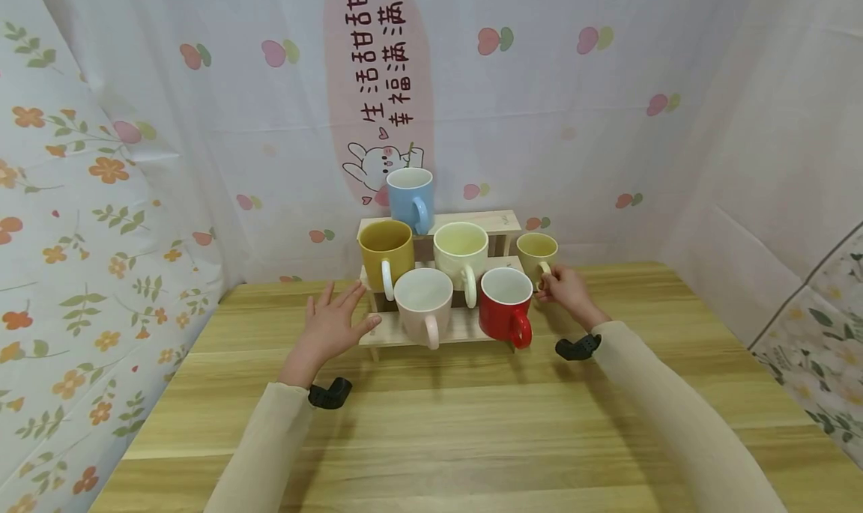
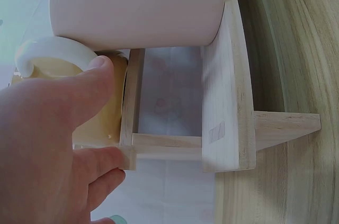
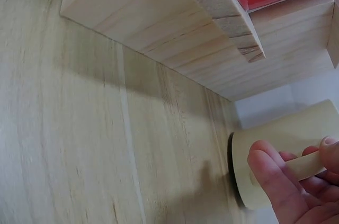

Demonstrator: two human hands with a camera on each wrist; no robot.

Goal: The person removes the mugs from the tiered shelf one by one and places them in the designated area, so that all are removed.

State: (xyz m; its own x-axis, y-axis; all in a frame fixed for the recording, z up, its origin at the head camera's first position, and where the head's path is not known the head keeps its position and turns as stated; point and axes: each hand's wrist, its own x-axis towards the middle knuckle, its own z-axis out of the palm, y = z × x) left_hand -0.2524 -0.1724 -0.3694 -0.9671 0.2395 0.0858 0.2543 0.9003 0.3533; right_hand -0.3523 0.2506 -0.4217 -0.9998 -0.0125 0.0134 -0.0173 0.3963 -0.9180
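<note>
My right hand (image 1: 569,296) grips the handle of a pale yellow mug (image 1: 531,264), which stands upright at the right side of a stepped wooden rack (image 1: 475,221). In the right wrist view fingers and thumb wrap that mug's handle (image 3: 307,166), and its dark-edged base is close over the tabletop. With fingers spread, my left hand (image 1: 332,329) is at the rack's left end. The left wrist view has its fingertips (image 2: 114,158) right at the end of a step, and the thumb overlaps a mustard mug (image 2: 100,121) with a white handle.
On the rack's top step is a blue mug (image 1: 403,204); a cream mug (image 1: 461,257) shares the middle step with the mustard one. The front step bears a pale pink mug (image 1: 414,311) and a red mug (image 1: 499,322). Patterned curtains (image 1: 539,86) surround the wooden table (image 1: 438,438).
</note>
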